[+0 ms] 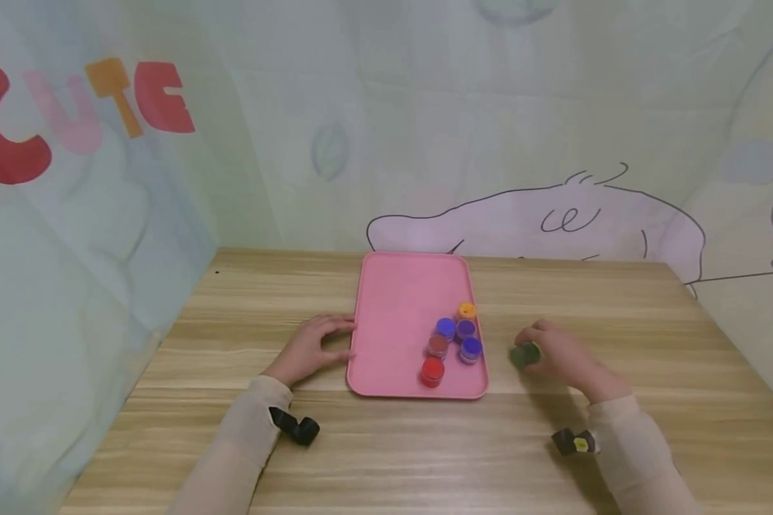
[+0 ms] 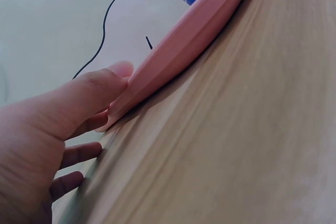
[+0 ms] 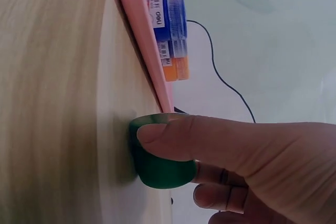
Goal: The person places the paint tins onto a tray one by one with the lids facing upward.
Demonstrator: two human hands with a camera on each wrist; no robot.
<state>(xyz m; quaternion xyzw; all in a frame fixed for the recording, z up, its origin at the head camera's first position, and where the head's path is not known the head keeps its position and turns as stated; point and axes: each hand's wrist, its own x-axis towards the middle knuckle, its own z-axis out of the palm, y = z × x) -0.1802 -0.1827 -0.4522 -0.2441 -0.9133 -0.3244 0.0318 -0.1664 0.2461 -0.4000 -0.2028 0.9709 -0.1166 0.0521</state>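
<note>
My right hand (image 1: 563, 357) pinches a small dark green paint jar (image 1: 525, 355) between thumb and fingers, to the right of the pink tray (image 1: 386, 307). In the right wrist view the green jar (image 3: 163, 156) is close to the wooden tabletop, its side partly hidden by the thumb. At the tray's left rim, my left hand (image 1: 310, 350) has thumb and fingers spread, the thumb (image 2: 122, 68) right at the rim. Several paint jars stand on the tray's right side, among them a red jar (image 1: 432, 372), a brown jar (image 1: 437, 347) and an orange jar (image 1: 467, 310).
The wooden table (image 1: 425, 458) ends at the back against a printed cloth (image 1: 283, 157). Blue and purple-blue jars, such as the blue jar (image 1: 470, 350), stand close together near the tray's right rim. Black cameras are strapped at both wrists.
</note>
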